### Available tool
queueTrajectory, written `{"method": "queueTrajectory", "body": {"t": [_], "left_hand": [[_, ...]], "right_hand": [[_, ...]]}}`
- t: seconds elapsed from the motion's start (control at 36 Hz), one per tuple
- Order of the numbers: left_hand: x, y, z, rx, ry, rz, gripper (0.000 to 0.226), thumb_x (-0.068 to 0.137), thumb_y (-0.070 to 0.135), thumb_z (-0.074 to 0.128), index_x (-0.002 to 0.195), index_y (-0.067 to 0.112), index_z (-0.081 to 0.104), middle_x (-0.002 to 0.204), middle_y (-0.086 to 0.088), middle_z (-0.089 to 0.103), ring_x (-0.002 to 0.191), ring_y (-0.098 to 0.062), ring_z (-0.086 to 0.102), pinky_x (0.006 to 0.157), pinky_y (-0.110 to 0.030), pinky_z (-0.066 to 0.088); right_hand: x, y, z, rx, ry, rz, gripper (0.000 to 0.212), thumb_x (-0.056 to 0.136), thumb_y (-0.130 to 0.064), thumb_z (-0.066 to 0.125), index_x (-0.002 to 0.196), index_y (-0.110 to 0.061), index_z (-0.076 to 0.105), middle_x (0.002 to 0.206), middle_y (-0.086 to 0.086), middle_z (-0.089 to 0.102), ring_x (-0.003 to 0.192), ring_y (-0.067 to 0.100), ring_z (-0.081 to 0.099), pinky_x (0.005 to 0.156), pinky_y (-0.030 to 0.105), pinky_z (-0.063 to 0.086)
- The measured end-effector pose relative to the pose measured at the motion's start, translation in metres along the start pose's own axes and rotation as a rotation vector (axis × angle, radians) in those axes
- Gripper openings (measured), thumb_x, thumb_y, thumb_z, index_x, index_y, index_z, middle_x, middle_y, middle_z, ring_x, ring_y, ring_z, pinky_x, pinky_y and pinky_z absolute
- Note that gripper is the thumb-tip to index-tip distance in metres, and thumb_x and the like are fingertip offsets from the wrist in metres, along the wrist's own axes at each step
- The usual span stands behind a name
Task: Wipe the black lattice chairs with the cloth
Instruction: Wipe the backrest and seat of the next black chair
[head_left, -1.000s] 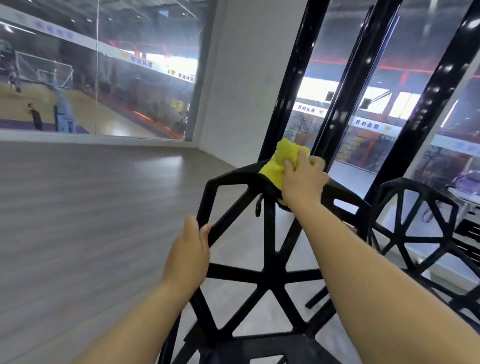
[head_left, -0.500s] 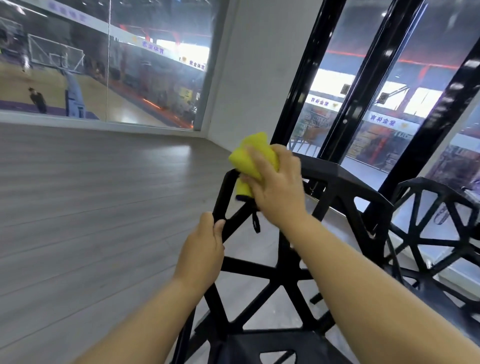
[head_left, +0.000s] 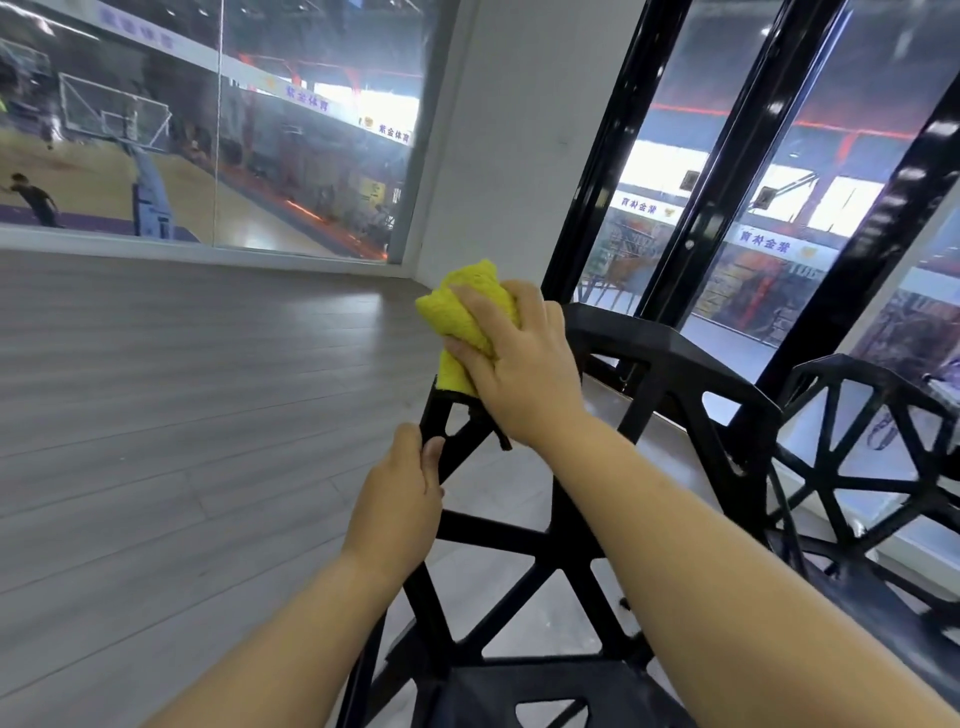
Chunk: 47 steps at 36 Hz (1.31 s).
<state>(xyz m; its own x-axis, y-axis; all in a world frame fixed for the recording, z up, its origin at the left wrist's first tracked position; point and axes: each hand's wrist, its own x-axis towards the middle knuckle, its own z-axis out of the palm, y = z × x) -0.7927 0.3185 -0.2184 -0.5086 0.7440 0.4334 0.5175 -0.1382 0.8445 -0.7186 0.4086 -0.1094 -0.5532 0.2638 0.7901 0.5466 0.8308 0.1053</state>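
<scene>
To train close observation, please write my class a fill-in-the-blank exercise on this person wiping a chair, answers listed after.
1. The right hand presses a ____ cloth on the top corner of the near chair.
2. The left hand grips that chair's frame ____ the cloth.
3. A second chair stands to the ____ of it.
4. Both chairs are ____ in colour.

Missing words: yellow, below, right, black.
</scene>
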Motion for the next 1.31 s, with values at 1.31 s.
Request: {"method": "queueTrajectory", "body": {"t": [1.31], "left_hand": [[0.097, 0.093, 0.035, 0.829, 0.156, 0.316, 0.031, 0.101, 0.028, 0.023, 0.100, 0.016, 0.052, 0.099, -0.002, 0.059, 0.072, -0.020, 0.036, 0.047, -0.030, 0.013]], "right_hand": [[-0.013, 0.132, -0.026, -0.246, -0.057, 0.530, 0.044, 0.098, -0.050, 0.032, 0.138, -0.032, 0.034, 0.137, 0.008, 0.030, 0.107, 0.032, 0.040, 0.084, 0.042, 0.042]]}}
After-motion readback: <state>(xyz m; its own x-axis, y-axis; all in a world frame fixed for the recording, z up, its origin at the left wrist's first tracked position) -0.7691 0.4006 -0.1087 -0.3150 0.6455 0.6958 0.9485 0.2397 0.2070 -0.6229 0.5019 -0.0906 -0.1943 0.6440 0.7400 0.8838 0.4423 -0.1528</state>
